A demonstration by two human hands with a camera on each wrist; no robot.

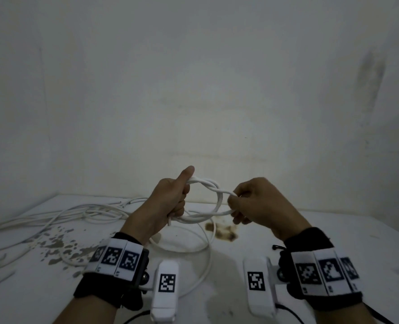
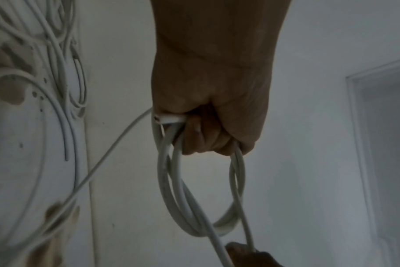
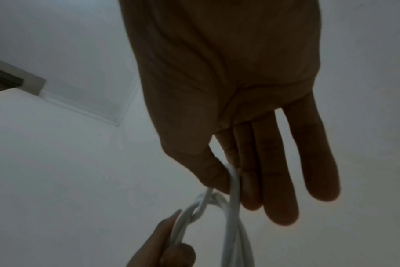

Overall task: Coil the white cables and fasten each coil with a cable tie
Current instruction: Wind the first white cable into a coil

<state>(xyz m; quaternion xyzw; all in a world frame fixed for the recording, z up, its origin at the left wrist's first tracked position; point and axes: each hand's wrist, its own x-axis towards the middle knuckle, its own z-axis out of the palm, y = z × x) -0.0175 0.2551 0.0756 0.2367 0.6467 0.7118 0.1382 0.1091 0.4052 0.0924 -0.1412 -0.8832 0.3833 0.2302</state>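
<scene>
A small coil of white cable [image 1: 209,199] hangs in the air above the table between my hands. My left hand [image 1: 174,199] grips the coil's left side in a fist, thumb up; the left wrist view shows the loops [image 2: 194,189] and a cut cable end [image 2: 169,119] held in the curled fingers. My right hand [image 1: 242,202] pinches the coil's right side between thumb and forefinger, its other fingers straight in the right wrist view, where the cable [image 3: 233,195] runs past the thumb. The cable's slack [image 1: 205,249] trails down onto the table. No cable tie is visible.
Several loose white cables [image 1: 60,216] sprawl over the left part of the white table [image 1: 334,242]. Brown stains [image 1: 224,232] and grey flecks mark the surface under the hands. A pale wall stands close behind.
</scene>
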